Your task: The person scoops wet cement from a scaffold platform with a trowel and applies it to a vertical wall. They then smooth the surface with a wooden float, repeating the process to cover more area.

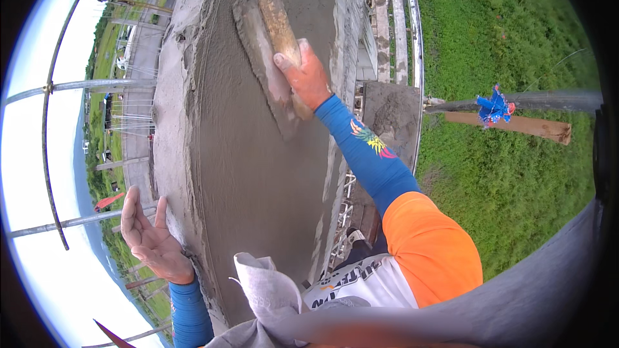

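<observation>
My right hand [311,77] is wrapped round the wooden handle of a plastering float [256,55]. The float's long, mortar-smeared board lies against the grey wet plaster [258,180] on the broad wall face in front of me. My left hand [155,237] is raised beside the rough left edge of the wall [173,116], palm turned up and fingers stretched out, with nothing in it. Whether its wrist rests on the edge I cannot tell.
Right of the wall, a mortar-covered board [393,113] sits by scaffold planks [396,26] and a metal rail [416,32]. A pole with a blue rag [494,107] juts out over grass [503,187] below. Bars [97,86] and a thin rod [46,148] stand at left.
</observation>
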Available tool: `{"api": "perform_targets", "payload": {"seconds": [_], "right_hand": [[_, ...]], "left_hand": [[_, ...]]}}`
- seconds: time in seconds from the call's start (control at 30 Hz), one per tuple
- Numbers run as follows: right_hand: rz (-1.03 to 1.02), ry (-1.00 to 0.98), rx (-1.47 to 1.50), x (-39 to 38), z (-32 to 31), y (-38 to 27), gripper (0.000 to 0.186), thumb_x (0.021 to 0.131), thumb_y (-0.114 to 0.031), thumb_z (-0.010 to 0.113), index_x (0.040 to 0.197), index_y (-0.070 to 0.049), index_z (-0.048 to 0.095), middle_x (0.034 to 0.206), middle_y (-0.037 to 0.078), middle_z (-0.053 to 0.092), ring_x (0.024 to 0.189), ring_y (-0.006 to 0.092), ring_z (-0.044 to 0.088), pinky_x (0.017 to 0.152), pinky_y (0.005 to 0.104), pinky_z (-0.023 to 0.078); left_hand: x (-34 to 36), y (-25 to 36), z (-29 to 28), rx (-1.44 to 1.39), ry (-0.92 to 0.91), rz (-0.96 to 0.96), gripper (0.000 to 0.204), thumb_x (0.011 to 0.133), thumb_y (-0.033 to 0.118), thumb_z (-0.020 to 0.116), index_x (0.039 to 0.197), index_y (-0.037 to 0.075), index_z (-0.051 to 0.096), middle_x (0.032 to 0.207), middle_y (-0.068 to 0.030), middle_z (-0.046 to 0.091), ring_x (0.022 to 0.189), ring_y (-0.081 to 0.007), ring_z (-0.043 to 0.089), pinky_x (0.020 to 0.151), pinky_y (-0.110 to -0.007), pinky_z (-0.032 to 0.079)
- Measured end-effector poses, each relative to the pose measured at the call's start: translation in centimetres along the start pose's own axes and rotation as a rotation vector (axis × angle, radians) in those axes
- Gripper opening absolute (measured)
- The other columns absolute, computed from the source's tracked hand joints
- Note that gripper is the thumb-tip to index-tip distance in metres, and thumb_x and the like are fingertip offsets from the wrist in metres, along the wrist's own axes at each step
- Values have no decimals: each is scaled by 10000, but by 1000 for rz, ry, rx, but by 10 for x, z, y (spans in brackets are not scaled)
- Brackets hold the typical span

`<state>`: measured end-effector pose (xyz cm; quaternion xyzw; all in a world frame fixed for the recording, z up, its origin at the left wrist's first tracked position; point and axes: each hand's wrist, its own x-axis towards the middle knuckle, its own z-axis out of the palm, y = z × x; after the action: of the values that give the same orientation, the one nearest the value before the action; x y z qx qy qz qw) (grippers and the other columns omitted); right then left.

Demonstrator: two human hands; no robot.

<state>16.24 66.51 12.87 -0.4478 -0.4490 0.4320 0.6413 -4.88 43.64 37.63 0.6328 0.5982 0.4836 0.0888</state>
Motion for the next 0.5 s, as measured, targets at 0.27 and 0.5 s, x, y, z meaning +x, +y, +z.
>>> {"api": "perform_targets", "payload": {"seconds": [0.27, 0.5], "right_hand": [[62, -169, -79, -177, 8, -17, 561, 953, -395, 674, 1279, 27, 499, 1097, 306, 664, 1001, 493, 667, 868, 483, 524], [365, 245, -147, -47, -7, 176, 495, 939, -409, 712, 1102, 41, 583, 887, 192, 674, 760, 269, 679, 647, 400, 542]], "left_hand": [[6, 1, 0, -56, -50, -13, 895, 1021, 703, 310, 1495, -54, 373, 1550, -274, 397, 1487, -330, 361, 1089, -512, 497], [6, -5, -6, 79, -101, 70, 889, 1028, 705, 244, 1492, -37, 397, 1551, -273, 400, 1507, -331, 327, 1194, -552, 351]]}}
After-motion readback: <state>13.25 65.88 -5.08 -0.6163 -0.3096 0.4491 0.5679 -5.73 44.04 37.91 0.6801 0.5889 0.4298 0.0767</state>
